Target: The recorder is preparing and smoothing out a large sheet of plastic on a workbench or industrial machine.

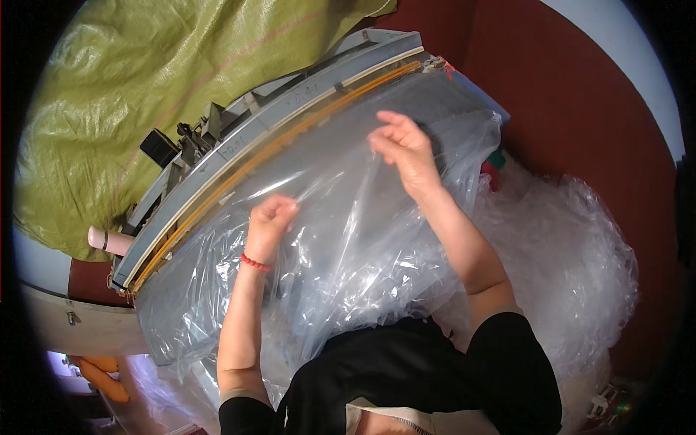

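Note:
Clear plastic film point(348, 246) spreads over the grey worktop and hangs down against my black shirt, crumpled and shiny. My left hand point(272, 223), with a red bead bracelet point(255, 262) on its wrist, pinches the film, its fingertips drawn together. Farther off and to the right, my right hand point(407, 151) grips the film between thumb and forefinger, while its other fingers stick out. Tight creases in the film run from both hands.
A long metal sealing machine point(290, 101) with an orange-yellow strip runs along the worktop's far edge. Behind it lies a yellow-green woven sheet point(167, 87). A pink bottle point(109, 241) stands at its left end. Heaped clear film point(558, 268) fills the right side.

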`<state>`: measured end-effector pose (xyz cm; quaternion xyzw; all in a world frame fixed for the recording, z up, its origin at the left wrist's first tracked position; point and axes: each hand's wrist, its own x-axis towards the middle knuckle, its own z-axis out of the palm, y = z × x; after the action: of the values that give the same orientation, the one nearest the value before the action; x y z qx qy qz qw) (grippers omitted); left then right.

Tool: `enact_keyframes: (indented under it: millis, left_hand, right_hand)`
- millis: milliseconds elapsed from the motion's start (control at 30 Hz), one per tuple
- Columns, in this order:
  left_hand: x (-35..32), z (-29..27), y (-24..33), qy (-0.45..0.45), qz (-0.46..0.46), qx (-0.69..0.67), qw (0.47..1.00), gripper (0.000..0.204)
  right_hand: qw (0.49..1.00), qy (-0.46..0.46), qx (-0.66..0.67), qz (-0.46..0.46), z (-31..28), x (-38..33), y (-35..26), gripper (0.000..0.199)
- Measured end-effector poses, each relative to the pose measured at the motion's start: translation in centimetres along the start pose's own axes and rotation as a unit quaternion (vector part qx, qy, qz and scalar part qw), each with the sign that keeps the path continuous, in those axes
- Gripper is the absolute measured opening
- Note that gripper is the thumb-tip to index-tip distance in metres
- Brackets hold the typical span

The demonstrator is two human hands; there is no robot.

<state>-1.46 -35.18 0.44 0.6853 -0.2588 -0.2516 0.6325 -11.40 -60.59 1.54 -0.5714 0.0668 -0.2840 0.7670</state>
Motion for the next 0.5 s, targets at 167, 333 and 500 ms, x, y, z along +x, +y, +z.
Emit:
enact_keyframes:
  millis: [167,333,500]
  left_hand:
    - [-0.3,-0.4,0.0,0.032,0.016,-0.039,0.999,0.009]
    - [-0.1,0.3,0.2,0.016,-0.004,-0.008,1.000,0.010]
    - [0.1,-1.8,-1.3,-0.116,-0.047,0.264,0.956,0.008]
  right_hand:
    - [0.995,0.037,0.049,0.078,-0.1,-1.7,0.7,0.048]
    - [0.977,-0.043,0.084,0.193,0.3,-2.8,0.9,0.046]
    - [0.967,0.026,-0.250,0.048,-3.1,-0.1,2.0,0.016]
